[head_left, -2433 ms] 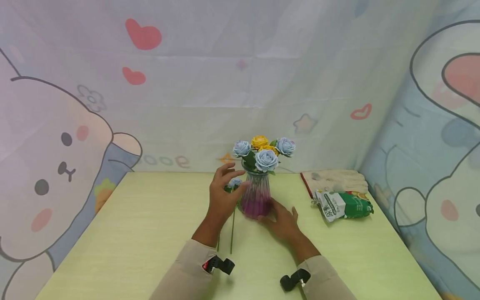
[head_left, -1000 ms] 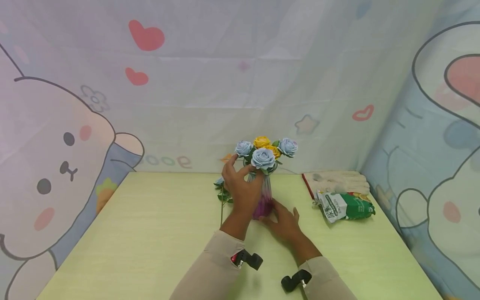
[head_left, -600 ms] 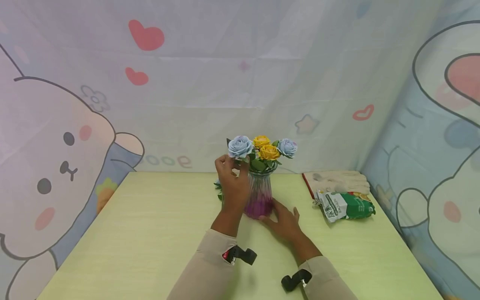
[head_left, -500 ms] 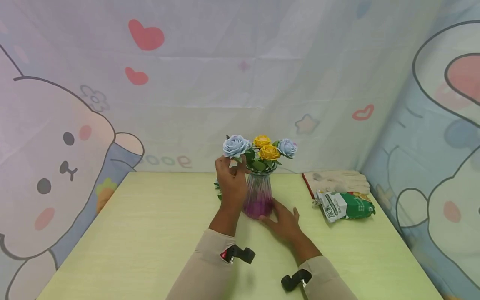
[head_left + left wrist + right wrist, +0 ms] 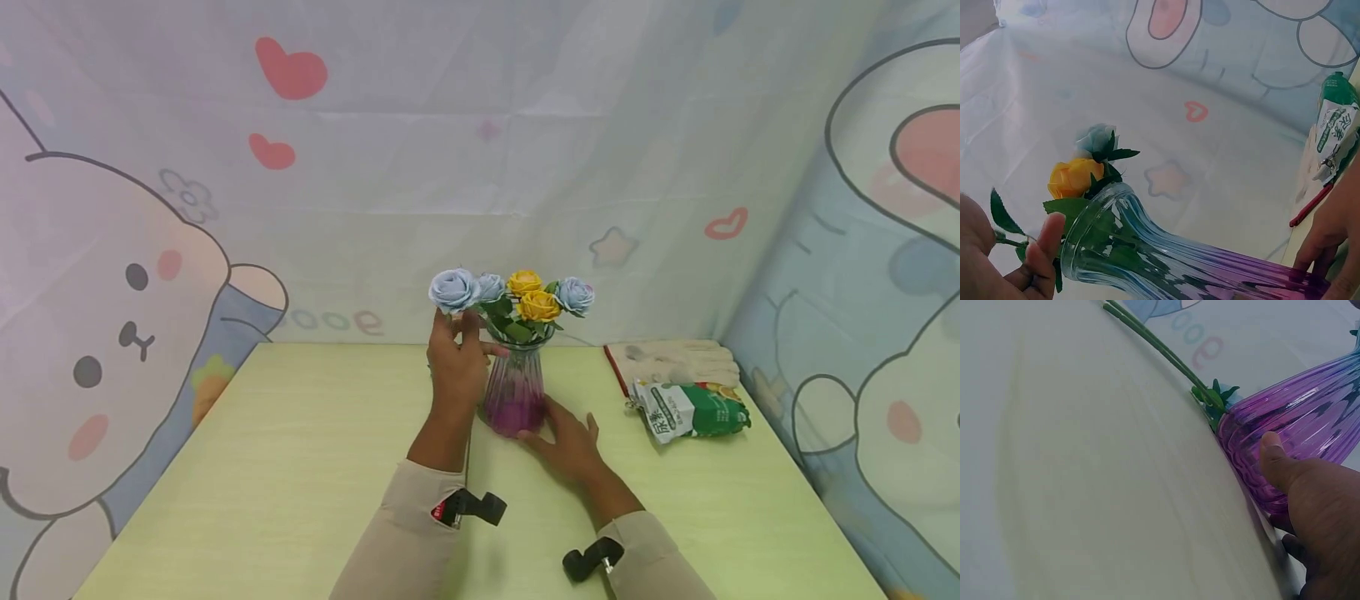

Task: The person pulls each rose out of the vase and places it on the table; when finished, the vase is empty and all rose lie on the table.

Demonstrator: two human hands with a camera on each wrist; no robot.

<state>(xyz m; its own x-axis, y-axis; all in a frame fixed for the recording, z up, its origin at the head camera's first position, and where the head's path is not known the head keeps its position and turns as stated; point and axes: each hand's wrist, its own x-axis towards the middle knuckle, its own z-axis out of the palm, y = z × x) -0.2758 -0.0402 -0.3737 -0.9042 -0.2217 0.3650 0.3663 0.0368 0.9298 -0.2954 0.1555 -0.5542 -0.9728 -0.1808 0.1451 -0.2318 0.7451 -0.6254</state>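
A ribbed glass vase (image 5: 517, 387), clear at the top and purple at the base, stands on the table holding artificial roses. My left hand (image 5: 456, 367) is at the vase's left side, pinching a large blue rose (image 5: 453, 290) just below its bloom. Another blue rose (image 5: 491, 287), two yellow roses (image 5: 539, 306) and a blue rose on the right (image 5: 574, 295) rise from the vase mouth. My right hand (image 5: 567, 446) grips the vase base from the right, its thumb (image 5: 1272, 453) against the purple glass.
Green flower stems (image 5: 1160, 347) with leaves lie on the table left of the vase, mostly hidden behind my left hand in the head view. A green-and-white packet (image 5: 690, 411) and pale gloves (image 5: 678, 363) lie at the back right. A printed cloth (image 5: 390, 167) hangs behind the table.
My left hand has moved from the front of the vase to its left, shifting the front blue rose leftward. The yellow roses are now uncovered. My right hand has stayed at the vase base.
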